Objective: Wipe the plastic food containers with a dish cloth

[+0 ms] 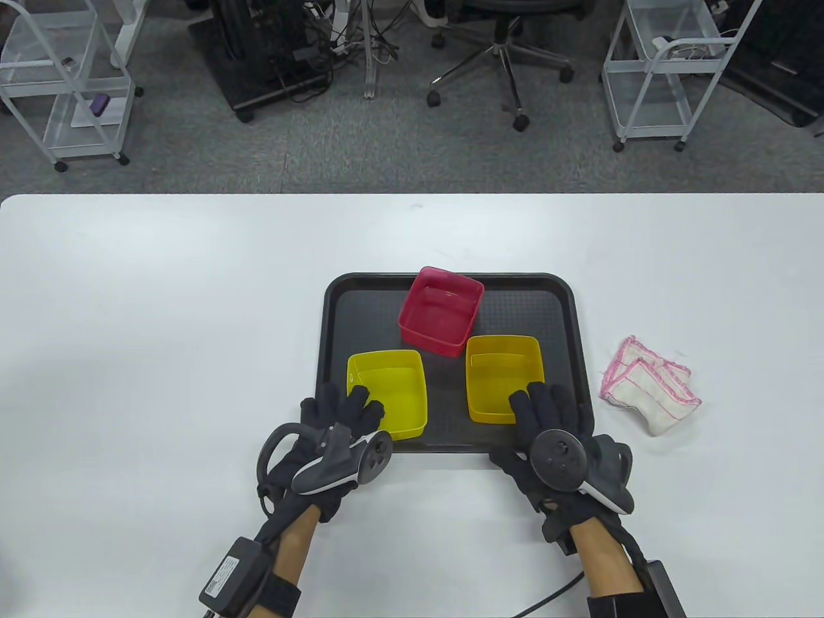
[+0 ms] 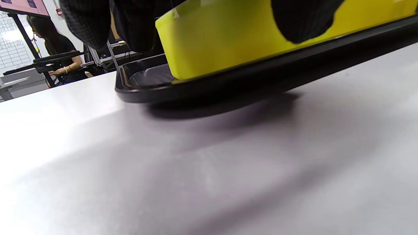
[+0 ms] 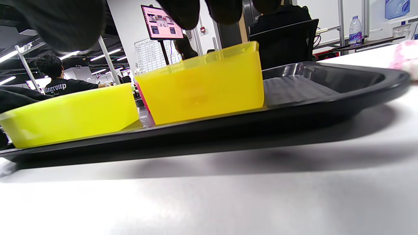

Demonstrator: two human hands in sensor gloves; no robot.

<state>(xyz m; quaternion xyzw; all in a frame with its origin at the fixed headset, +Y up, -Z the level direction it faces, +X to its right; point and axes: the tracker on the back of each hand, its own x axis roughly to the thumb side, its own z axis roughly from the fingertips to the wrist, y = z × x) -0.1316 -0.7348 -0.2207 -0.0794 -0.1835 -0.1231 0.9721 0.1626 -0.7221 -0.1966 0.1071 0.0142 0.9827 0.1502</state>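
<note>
A black tray (image 1: 566, 309) holds three open plastic containers: a red one (image 1: 441, 311) at the back, a light yellow one (image 1: 389, 393) at front left and a deeper yellow one (image 1: 503, 376) at front right. A white dish cloth with pink edging (image 1: 650, 384) lies folded on the table right of the tray. My left hand (image 1: 351, 407) is at the light yellow container's near left corner, fingers spread; in the left wrist view its fingers (image 2: 130, 23) hang around that container (image 2: 222, 42). My right hand (image 1: 542, 400) is open over the deeper yellow container's near edge, holding nothing.
The white table (image 1: 161, 335) stretches wide to the left and behind the tray. In the right wrist view the tray's rim (image 3: 359, 88) stands above the tabletop, with the cloth (image 3: 405, 58) just past it. Carts and an office chair stand on the floor beyond.
</note>
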